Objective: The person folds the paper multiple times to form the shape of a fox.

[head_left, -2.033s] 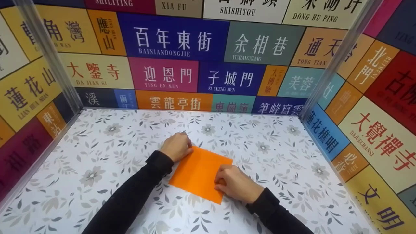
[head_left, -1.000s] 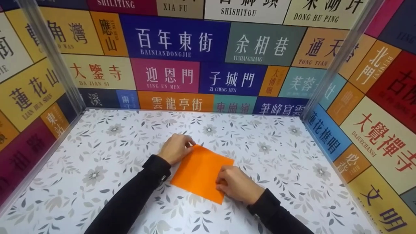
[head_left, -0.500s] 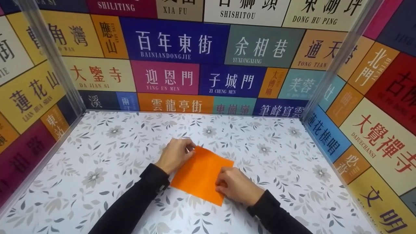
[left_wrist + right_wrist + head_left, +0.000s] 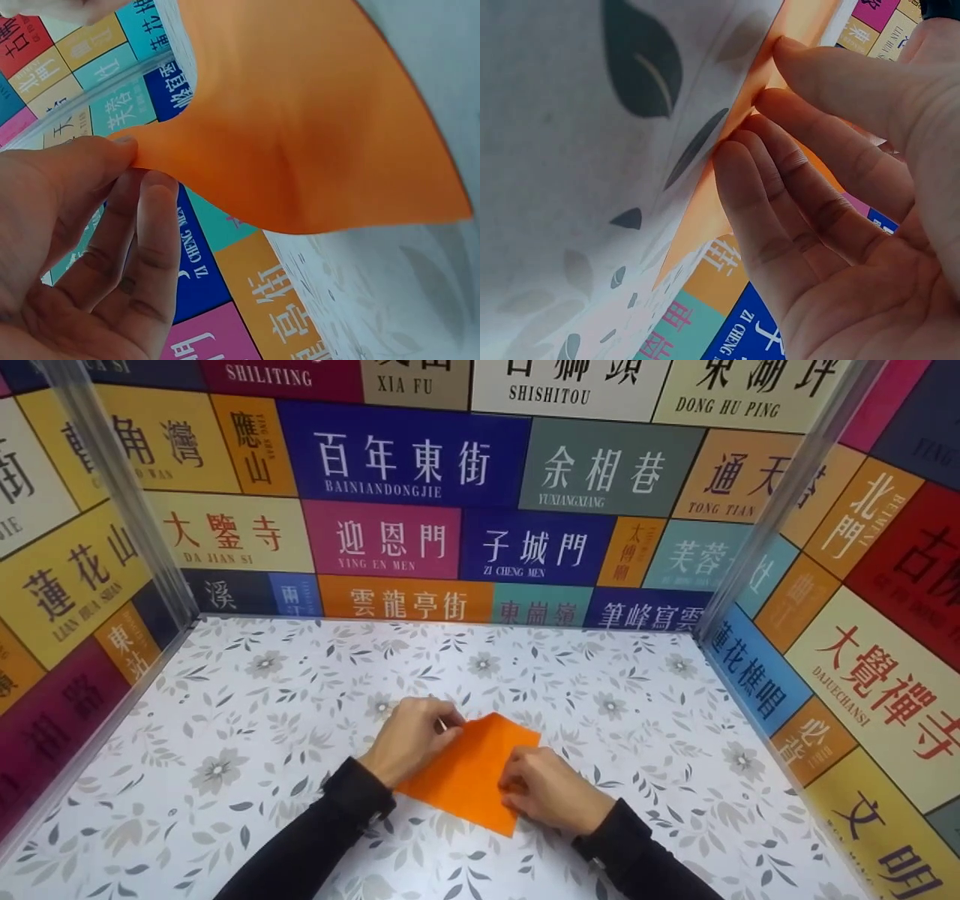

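Observation:
A square orange sheet of paper (image 4: 465,780) lies on the table, its far left corner raised and bent over toward the right. My left hand (image 4: 412,739) pinches that corner between thumb and fingertips; the left wrist view shows the paper (image 4: 300,135) curving up from the table to the hand (image 4: 97,240). At the sheet's right edge rests my right hand (image 4: 551,787). Seen from the right wrist, the fingertips and thumb of this hand (image 4: 840,187) press on the paper (image 4: 694,217), spaced apart from one another.
The table (image 4: 300,682) has a white cover printed with grey flowers and leaves. Panels with coloured name signs (image 4: 405,450) stand at the back and both sides. Clear corner strips (image 4: 135,510) join them.
My left hand has lifted the far left corner of the paper and moved it right and toward me, bending the sheet. The right hand has stayed nearly still on the right edge.

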The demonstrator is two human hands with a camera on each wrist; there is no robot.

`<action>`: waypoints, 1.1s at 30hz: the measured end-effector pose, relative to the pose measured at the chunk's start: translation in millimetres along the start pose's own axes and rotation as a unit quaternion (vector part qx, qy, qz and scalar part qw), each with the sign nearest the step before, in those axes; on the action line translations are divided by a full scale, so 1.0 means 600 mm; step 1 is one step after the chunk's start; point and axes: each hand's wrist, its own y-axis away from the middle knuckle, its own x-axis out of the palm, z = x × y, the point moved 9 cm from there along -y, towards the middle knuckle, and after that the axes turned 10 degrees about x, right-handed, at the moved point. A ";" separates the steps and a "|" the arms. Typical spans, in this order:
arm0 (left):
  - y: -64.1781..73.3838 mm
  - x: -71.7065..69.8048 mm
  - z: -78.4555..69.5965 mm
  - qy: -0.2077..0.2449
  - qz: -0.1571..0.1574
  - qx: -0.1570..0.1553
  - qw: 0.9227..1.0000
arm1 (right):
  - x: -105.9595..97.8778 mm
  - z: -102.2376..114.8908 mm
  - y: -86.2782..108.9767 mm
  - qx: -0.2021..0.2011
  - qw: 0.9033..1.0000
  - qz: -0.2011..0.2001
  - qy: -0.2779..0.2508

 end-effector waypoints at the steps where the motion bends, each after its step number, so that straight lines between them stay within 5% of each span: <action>1: 0.001 0.000 -0.003 0.003 0.002 0.002 1.000 | 0.000 0.000 0.000 0.002 1.000 0.000 0.000; 13: 0.015 0.011 -0.042 0.005 0.015 0.040 0.999 | 0.006 -0.007 -0.002 0.022 1.000 0.013 -0.006; 33: 0.044 0.056 -0.066 0.023 0.058 0.043 0.997 | 0.004 -0.009 0.003 0.032 0.999 0.003 0.014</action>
